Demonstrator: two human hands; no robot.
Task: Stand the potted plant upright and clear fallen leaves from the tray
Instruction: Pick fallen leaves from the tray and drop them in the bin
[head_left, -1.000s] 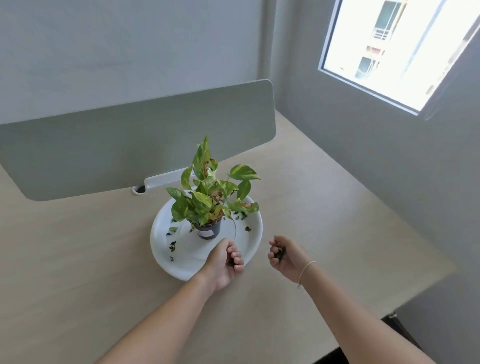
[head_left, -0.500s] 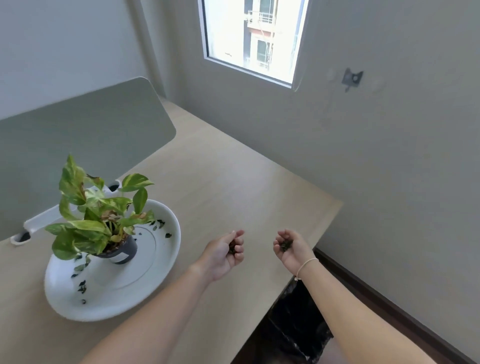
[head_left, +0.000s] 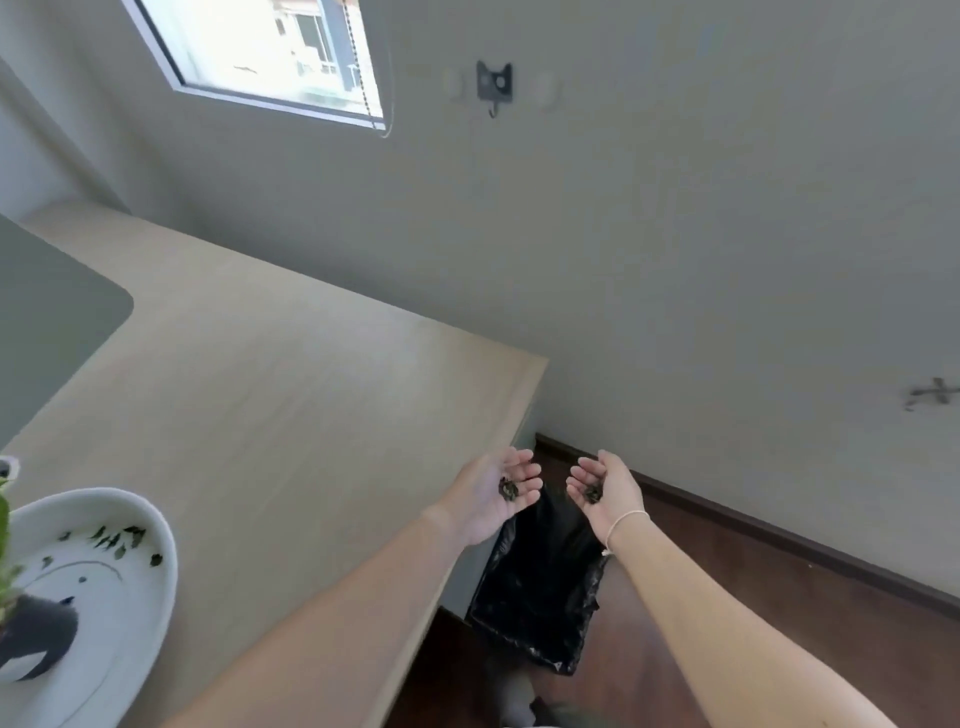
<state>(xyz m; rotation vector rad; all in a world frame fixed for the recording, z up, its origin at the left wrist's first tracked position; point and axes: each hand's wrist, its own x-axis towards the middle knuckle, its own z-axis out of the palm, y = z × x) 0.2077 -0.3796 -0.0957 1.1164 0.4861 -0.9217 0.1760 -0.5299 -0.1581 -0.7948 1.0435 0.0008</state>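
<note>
Left hand (head_left: 496, 496) palm up, fingers spread, cupping dark leaf bits (head_left: 508, 489), right hand (head_left: 602, 491) likewise cupping leaf bits (head_left: 590, 493), both past the desk's (head_left: 291, 395) right edge above the black-lined bin (head_left: 540, 587), tray (head_left: 140, 592) at near left with scattered leaves (head_left: 117, 540), pot (head_left: 36, 636) upright, desk surface between bare.

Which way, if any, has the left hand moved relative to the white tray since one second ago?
Yes. The left hand left the white tray, crossing the desk to its right end; it now hangs open above the black bin, leaf bits in its palm.
</note>
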